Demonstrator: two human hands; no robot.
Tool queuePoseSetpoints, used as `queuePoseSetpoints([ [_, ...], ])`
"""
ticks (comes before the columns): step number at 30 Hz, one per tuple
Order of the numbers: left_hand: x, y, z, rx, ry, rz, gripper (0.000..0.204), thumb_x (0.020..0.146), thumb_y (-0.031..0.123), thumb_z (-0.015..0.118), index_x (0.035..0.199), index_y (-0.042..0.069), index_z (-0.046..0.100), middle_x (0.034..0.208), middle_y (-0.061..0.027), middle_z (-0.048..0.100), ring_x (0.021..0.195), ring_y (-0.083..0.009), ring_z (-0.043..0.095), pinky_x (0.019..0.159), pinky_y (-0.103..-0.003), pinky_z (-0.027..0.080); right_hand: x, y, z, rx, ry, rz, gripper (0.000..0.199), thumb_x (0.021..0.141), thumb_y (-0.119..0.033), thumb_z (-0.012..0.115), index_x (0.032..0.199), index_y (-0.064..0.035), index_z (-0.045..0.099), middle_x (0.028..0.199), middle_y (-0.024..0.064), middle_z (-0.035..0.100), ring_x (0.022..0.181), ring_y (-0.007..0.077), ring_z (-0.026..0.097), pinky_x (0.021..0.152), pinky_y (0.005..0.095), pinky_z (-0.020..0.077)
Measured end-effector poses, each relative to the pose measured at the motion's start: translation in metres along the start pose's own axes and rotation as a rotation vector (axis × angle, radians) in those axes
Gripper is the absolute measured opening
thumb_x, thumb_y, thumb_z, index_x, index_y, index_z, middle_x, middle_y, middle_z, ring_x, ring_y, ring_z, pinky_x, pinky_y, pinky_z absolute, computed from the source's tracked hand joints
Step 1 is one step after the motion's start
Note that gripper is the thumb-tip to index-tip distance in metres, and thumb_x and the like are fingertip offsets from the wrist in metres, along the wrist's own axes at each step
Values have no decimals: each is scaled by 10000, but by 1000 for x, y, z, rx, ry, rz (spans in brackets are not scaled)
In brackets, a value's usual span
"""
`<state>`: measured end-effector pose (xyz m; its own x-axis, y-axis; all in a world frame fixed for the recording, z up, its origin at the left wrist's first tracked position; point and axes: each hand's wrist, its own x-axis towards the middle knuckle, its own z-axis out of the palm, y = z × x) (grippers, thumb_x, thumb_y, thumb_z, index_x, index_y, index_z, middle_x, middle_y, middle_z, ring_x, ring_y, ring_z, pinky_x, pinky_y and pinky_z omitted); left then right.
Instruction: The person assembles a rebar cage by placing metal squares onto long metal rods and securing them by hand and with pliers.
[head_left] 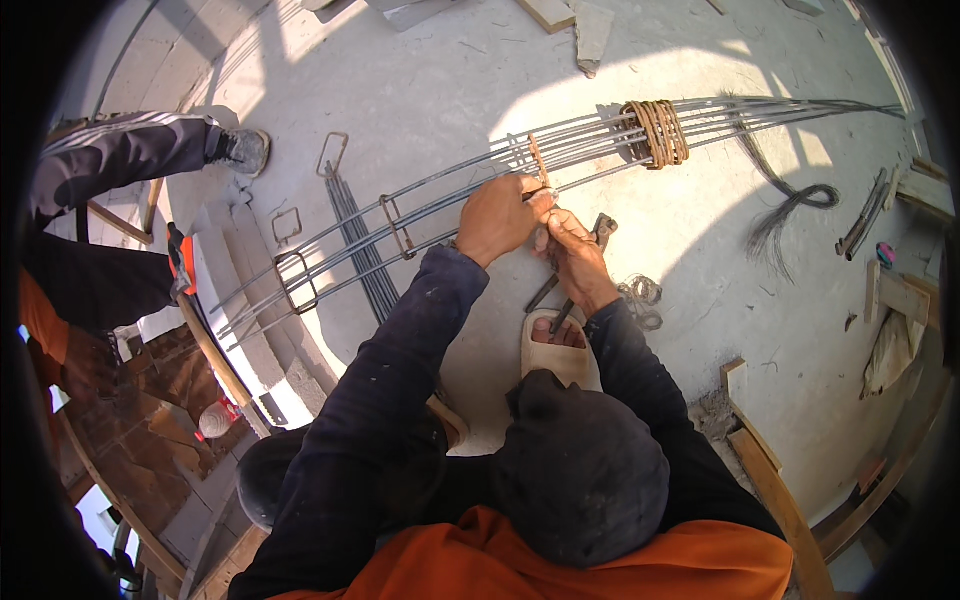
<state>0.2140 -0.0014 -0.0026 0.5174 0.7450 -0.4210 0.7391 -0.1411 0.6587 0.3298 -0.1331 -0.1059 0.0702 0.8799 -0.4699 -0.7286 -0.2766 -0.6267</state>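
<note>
Our steel rods (590,152) run lower left to upper right; our left hand (500,215) and right hand (583,262) curl their fingers inward, gripping what we cannot tell.

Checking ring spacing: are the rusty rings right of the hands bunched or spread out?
Bunched: the rusty rings sit packed side by side, with little gap between them.

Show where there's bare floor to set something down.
Mostly bare: the floor between the wire coil and the dark wire bundle, and the stretch beyond the long bars, right of the co-worker's shoe. Crowded: around left hand and right hand, among bars and a dark tool.
</note>
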Motion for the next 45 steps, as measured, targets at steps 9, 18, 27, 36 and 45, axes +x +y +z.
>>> queuePoseSetpoints([
  [9,8,-14,9,-152,51,114,276,972,331,729,1123,125,833,893,-182,780,824,-397,745,767,-471,580,-8,-10,3,-217,101,-112,262,1129,-298,615,1172,-70,736,807,-22,603,755,90,515,719,264,423],
  [18,0,-12,13,-83,150,81,238,958,303,761,1051,98,836,855,-165,767,705,-341,700,671,-417,533,-25,-86,18,-909,93,-140,173,1035,-197,685,1063,-51,772,852,29,717,750,147,637,698,330,520],
  [27,2,-18,8,-83,149,232,217,953,262,762,1049,76,819,916,-163,774,776,-359,724,710,-428,551,9,-151,38,-1783,-74,-560,146,977,-216,762,1018,-89,702,831,118,702,776,344,680,733,459,540],
  [36,-2,-22,8,-97,111,293,271,952,267,736,1118,63,804,1069,-177,783,952,-388,741,839,-451,575,43,-153,40,-1940,-261,-553,138,904,-148,737,1034,-101,735,939,97,757,979,347,696,895,509,523],
  [45,-2,-24,13,-30,123,245,292,962,276,706,1105,40,803,1070,-174,785,973,-406,730,855,-482,568,27,-138,24,-2072,-379,-449,396,849,-169,795,1218,-69,689,1330,137,677,1239,357,593,1066,549,461],
])
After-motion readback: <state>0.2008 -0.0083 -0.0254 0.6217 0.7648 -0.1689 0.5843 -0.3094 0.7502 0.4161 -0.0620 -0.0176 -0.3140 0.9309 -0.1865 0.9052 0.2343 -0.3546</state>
